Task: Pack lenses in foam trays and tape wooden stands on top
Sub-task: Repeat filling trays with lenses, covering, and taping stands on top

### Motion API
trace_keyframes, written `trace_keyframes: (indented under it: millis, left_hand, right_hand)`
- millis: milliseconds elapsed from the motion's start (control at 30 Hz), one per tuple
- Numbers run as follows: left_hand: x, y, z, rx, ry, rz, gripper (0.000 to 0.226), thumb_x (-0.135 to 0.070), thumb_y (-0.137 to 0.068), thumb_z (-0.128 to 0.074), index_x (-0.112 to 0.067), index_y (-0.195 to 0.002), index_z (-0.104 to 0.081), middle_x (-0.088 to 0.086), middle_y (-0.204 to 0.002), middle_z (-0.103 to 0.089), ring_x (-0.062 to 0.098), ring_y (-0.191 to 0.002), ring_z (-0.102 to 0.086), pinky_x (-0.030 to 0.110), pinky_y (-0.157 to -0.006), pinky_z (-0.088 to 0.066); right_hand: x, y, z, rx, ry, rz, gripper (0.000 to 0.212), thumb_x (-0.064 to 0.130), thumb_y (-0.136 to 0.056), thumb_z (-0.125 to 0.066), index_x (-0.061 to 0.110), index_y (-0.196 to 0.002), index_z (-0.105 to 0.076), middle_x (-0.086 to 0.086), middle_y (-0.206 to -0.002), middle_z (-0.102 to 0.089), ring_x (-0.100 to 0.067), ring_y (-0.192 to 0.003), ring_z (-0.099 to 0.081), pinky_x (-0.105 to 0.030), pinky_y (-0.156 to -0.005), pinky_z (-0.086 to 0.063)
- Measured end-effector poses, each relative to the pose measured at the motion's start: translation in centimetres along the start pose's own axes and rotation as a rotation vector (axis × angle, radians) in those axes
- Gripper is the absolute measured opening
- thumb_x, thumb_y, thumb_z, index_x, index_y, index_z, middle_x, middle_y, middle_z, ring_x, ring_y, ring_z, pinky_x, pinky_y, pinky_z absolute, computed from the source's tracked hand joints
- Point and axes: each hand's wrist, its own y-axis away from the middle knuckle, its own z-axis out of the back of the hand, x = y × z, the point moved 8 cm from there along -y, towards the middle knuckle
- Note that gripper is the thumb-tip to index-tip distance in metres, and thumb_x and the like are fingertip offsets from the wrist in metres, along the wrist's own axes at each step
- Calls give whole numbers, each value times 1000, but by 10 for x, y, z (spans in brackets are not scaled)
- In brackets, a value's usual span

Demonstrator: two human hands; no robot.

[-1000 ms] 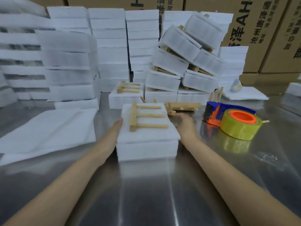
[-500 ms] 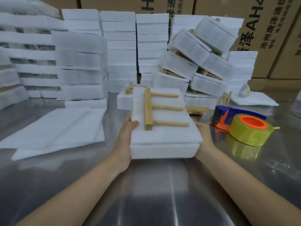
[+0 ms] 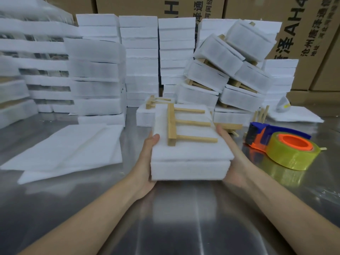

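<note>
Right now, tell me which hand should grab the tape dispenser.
Right. The tape dispenser lies on the table just beside the right hand, nothing between them. The left hand grips the far side of the foam pack and would have to cross it.

Wooden stand (image 3: 184, 126) lies on foam tray (image 3: 189, 168); tape dispenser (image 3: 283, 144) right.
</note>
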Motion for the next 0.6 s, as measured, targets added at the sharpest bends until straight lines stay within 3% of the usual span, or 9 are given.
trace_keyframes:
  millis: [67,133,200,233,267,333,433,500,600]
  left_hand:
    - [-6,-2,2,-55,53,-63,41,-59,-63,-58,-29,-84,-78,-2,-86,-76,15,-73,-72,25,-55,-55]
    - [-17,-3,9,-121,100,-146,36,-57,-76,-52,-33,-76,-78,-5,-81,-75,13,-70,-71,23,-53,-53]
    - [-32,-1,17,-183,92,-236,41,-55,-76,-54,-32,-103,-74,-3,-98,-75,15,-87,-71,25,-62,-55]
    - [-38,2,21,-207,71,-276,57,-57,-71,-56,-30,-120,-66,-2,-111,-72,18,-100,-68,28,-73,-55]
    - [-43,4,22,-215,55,-300,73,-58,-65,-57,-28,-132,-58,0,-121,-68,20,-110,-65,32,-82,-53]
    - [-46,8,21,-197,45,-346,82,-61,-63,-56,-24,-136,-54,3,-125,-66,22,-115,-63,36,-88,-50]
    - [-43,5,21,-206,7,-365,65,-61,-82,-44,-19,-130,-59,4,-119,-69,19,-108,-66,33,-83,-53]
    - [-44,-2,23,-196,14,-375,58,-57,-93,-30,-19,-124,-61,1,-109,-73,14,-98,-69,28,-71,-57]
    - [-46,-14,20,-195,-128,-381,51,-56,-93,-25,-25,-114,-61,-1,-99,-74,15,-85,-72,32,-60,-59]
  right_hand:
    - [11,0,-3,-3,83,32,60,65,-91,-31,25,-114,-70,-4,-121,-68,-24,-113,-63,-43,-92,-49]
    - [36,5,-3,-95,363,300,61,66,-93,-26,28,-129,-57,7,-130,-61,-16,-125,-54,-40,-106,-39]
    - [67,33,-23,-205,791,784,56,64,-91,-41,34,-137,-45,20,-137,-47,-2,-130,-42,-27,-109,-31]
    - [68,45,-45,-151,1066,971,59,61,-87,-50,33,-138,-42,19,-139,-43,-2,-132,-37,-26,-111,-29]
    - [57,52,-66,-80,1335,1122,67,59,-82,-58,30,-140,-40,13,-142,-41,-8,-134,-35,-34,-114,-27]
    - [28,53,-90,-57,1733,1306,86,50,-72,-75,23,-142,-34,-1,-145,-41,-22,-136,-32,-57,-112,-25]
    - [25,47,-101,-283,1807,1371,93,19,-56,-85,16,-135,-37,-10,-135,-54,-26,-127,-39,-72,-104,-24]
    - [36,46,-102,-365,1757,1431,91,18,-50,-85,15,-129,-42,-8,-127,-60,-21,-120,-45,-64,-104,-29]
    - [55,36,-100,-402,1637,1460,89,19,-48,-85,15,-126,-44,-8,-125,-61,-19,-116,-45,-46,-97,-32]
